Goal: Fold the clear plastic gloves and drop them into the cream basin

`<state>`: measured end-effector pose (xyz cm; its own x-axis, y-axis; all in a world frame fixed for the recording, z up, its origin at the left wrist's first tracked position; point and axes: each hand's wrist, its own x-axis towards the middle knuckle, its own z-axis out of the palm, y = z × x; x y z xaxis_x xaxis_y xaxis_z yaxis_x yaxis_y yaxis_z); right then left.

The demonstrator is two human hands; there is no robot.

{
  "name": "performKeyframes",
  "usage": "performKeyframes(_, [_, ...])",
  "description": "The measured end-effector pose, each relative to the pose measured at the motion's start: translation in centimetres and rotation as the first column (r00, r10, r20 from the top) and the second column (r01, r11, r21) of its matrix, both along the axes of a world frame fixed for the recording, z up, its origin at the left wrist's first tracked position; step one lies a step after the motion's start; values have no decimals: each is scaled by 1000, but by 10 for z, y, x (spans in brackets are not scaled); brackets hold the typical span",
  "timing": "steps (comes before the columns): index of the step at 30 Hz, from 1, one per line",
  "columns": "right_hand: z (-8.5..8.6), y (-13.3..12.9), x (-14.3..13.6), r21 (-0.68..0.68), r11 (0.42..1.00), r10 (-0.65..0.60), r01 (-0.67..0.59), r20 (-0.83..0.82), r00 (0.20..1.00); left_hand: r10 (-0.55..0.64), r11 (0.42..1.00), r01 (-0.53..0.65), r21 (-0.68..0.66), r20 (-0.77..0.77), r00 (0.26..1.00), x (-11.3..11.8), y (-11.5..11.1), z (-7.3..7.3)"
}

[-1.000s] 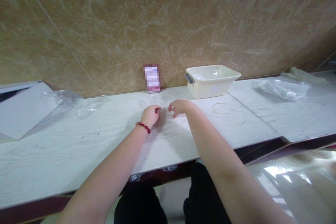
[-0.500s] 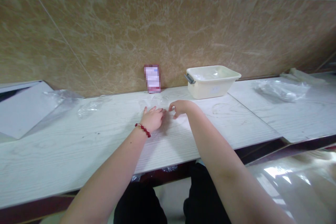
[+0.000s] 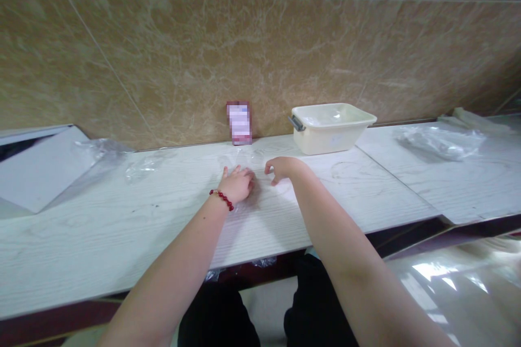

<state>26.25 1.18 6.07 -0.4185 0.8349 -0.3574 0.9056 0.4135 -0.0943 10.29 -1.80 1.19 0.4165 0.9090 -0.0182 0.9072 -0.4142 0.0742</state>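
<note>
My left hand (image 3: 237,185), with a red bead bracelet (image 3: 222,199) at its wrist, lies low over the white tabletop (image 3: 179,222). Its fingers are apart and bent at the tips, close to a thin clear plastic piece (image 3: 251,155) whose outline is faint. To the right, my right hand (image 3: 280,169) hovers near the same plastic, fingers curved and a gap showing between thumb and forefinger. Nothing can be seen in that gap. Between the two hands is a narrow space. What lies under my left palm is hidden.
A cream plastic bin (image 3: 328,138) with a grey handle stands right of my hands by the wall. A phone-like upright object (image 3: 240,123), blurred, leans on the wall. Clear plastic bags (image 3: 443,142) lie far right; crumpled film (image 3: 148,165) and a white box (image 3: 44,168) are left.
My left hand has drawn slightly left, its fingers a little more bent, and the gap between my hands has widened. The right hand keeps its curved shape. The view has shifted slightly.
</note>
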Motion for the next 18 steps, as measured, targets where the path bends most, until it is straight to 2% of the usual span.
performKeyframes(8, [2, -2, -5, 6, 1000, -10, 10, 51, 999, 42, 999, -42, -4, -47, 998, -4, 2, 0])
performKeyframes(18, [-19, -1, 23, 13, 1000, 4, -2, -164, 986, 109, 993, -111, -39, -65, 992, -12, 5, -3])
